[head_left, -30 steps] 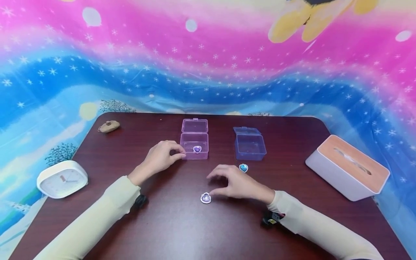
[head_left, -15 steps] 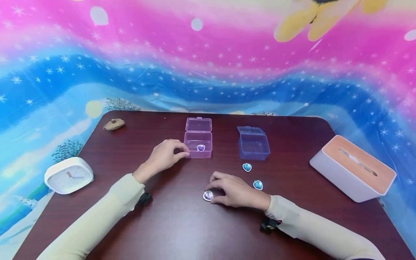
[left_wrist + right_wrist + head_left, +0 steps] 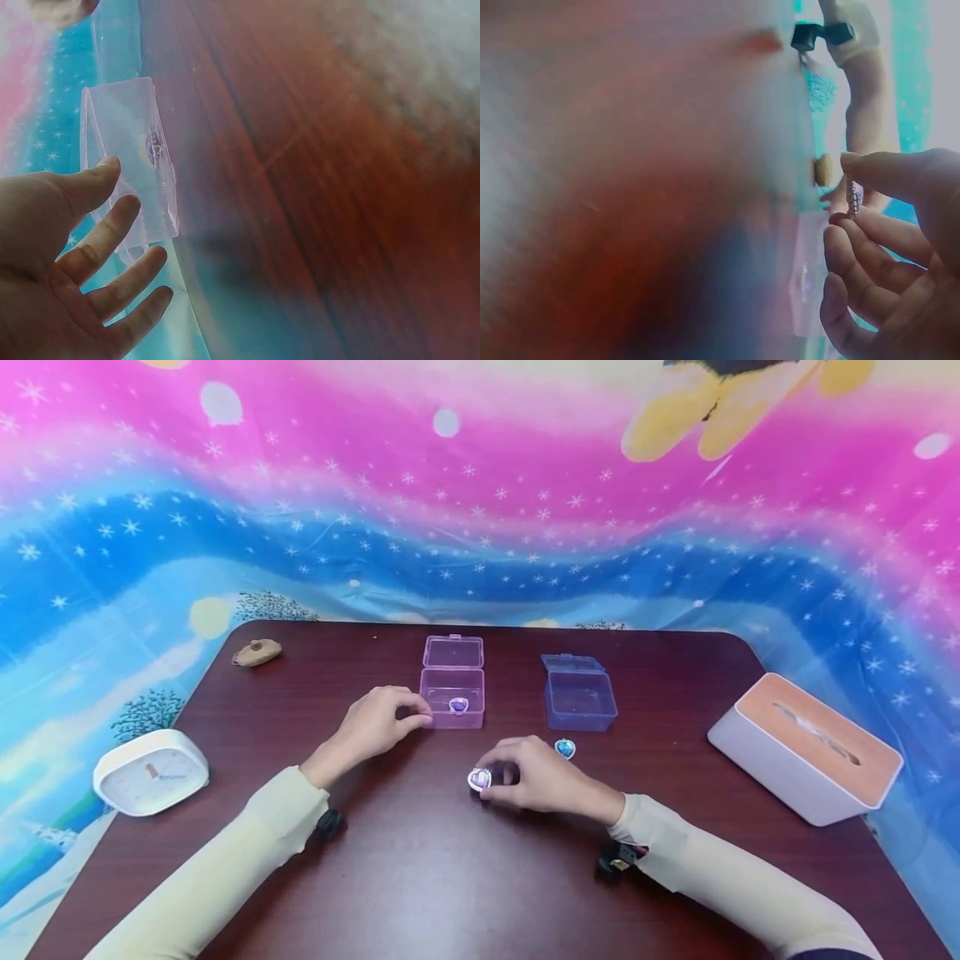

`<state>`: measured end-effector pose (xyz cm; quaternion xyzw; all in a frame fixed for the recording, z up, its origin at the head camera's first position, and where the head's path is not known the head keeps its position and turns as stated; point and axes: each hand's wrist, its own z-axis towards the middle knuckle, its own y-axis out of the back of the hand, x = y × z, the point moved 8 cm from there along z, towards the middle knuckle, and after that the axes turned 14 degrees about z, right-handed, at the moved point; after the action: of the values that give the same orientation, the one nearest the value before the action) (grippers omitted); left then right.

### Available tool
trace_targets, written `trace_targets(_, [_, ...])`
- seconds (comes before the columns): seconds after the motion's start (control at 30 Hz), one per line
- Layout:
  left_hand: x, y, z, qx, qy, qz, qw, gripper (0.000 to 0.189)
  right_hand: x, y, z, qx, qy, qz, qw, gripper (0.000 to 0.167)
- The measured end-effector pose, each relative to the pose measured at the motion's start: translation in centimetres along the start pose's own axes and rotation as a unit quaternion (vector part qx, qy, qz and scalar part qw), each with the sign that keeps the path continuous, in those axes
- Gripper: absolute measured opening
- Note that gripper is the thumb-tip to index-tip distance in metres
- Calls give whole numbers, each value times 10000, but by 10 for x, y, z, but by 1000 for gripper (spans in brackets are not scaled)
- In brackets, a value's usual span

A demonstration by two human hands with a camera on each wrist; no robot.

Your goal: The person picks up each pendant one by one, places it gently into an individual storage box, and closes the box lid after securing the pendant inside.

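In the head view my right hand (image 3: 543, 781) pinches a heart-shaped purple gem (image 3: 479, 779) with a beaded silver rim, raised off the table. From the right wrist, the gem (image 3: 855, 196) shows edge-on between thumb and fingertips. My left hand (image 3: 373, 727) touches the left front corner of an opened clear pink box (image 3: 468, 720) with thumb and fingertips; its fingers (image 3: 124, 296) are spread in the left wrist view. Another purple gem (image 3: 458, 705) lies inside this box. A blue heart gem (image 3: 565, 749) lies just beyond my right hand.
A clear blue box (image 3: 581, 718) with its lid up stands right of the pink one. A tissue box (image 3: 802, 752) is at the right, a white clock (image 3: 152, 772) at the left, and a small tan object (image 3: 257, 652) at the back left. A patterned cloth hangs behind.
My right hand has taken hold of the purple gem and lifted it from the table, moving slightly away from me. My left hand stays at the pink box's corner. The head view shifts slightly.
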<state>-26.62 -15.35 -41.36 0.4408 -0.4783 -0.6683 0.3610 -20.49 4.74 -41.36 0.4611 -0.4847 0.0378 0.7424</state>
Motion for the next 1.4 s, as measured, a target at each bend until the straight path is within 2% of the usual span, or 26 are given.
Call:
trace_targets(0.27, [-1, 0, -1, -32, -15, -41, 10000, 7, 0, 34, 24, -635, -189, -35, 9978, 30])
trace_targets(0.5, [0, 1, -1, -10, -31, -22, 10000, 7, -6, 47, 45, -972, -333, 279, 9943, 33])
trace_targets(0.67, [1, 1, 0, -17, -51, -48, 10000, 7, -5, 52, 56, -1122, -233, 432, 9925, 34])
trace_targets(0.9, [0, 0, 1, 12, -61, -19, 10000, 7, -6, 55, 72, -1114, -101, 423, 9928, 32])
trace_targets(1.17, [-1, 0, 1, 105, -99, 55, 9999, 9, -19, 52, 92, -1006, -291, 332, 9939, 29])
trace_targets(1.4, [0, 1, 2, 37, -162, 94, 9998, 6, -28, 44, 107, -820, -391, 232, 9956, 29])
